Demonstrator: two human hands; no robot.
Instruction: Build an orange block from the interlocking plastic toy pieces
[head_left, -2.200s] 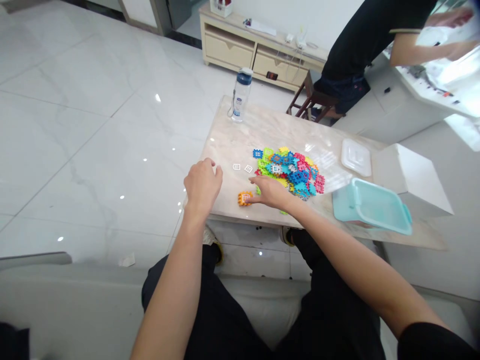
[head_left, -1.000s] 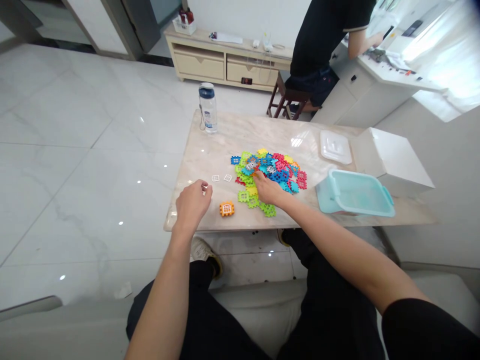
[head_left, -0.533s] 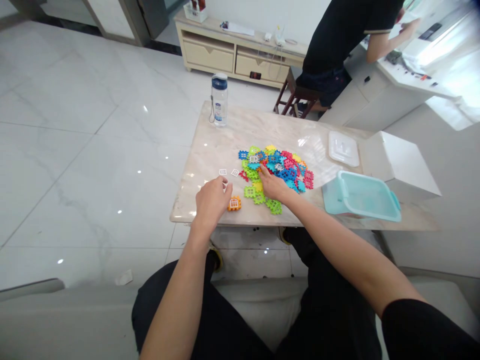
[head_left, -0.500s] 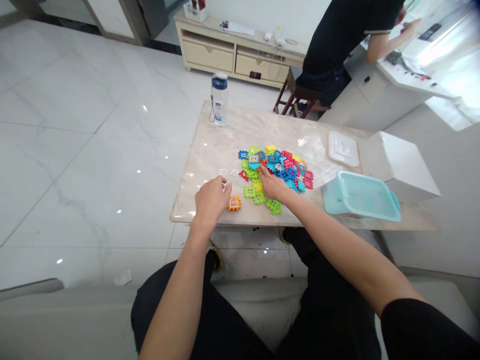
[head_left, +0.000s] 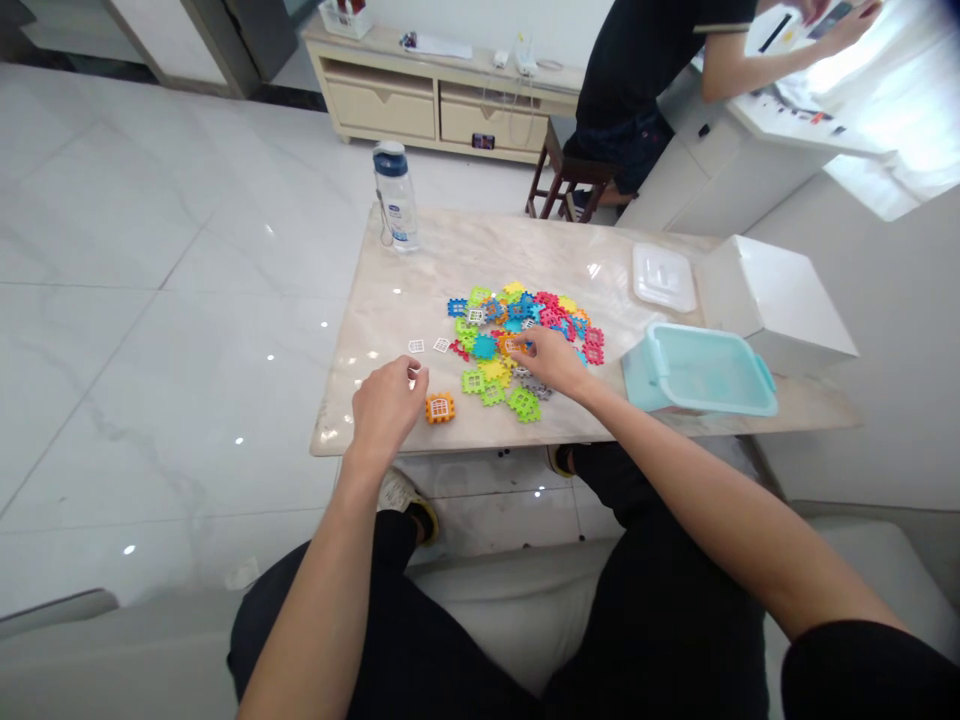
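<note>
A mixed pile of notched plastic building blocks in green, blue, red, yellow and orange lies on the marble-look table. My right hand is over the pile, its fingertips closed on an orange block with a window pattern. My left hand hovers left of the pile, fingers curled together; whatever they may hold is too small to make out. Close beside it sits an orange block assembly with a white window on top. Two white window frames lie flat just beyond the left fingers.
A clear water bottle with a blue lid stands at the far left corner. To the right are a turquoise tub, a translucent lid and a white box. Another person sits on a stool beyond the table.
My right hand has come up slightly from the pile, with an orange block now showing at its fingertips. A teal block and grey ones have come into sight. The whole view has shifted.
</note>
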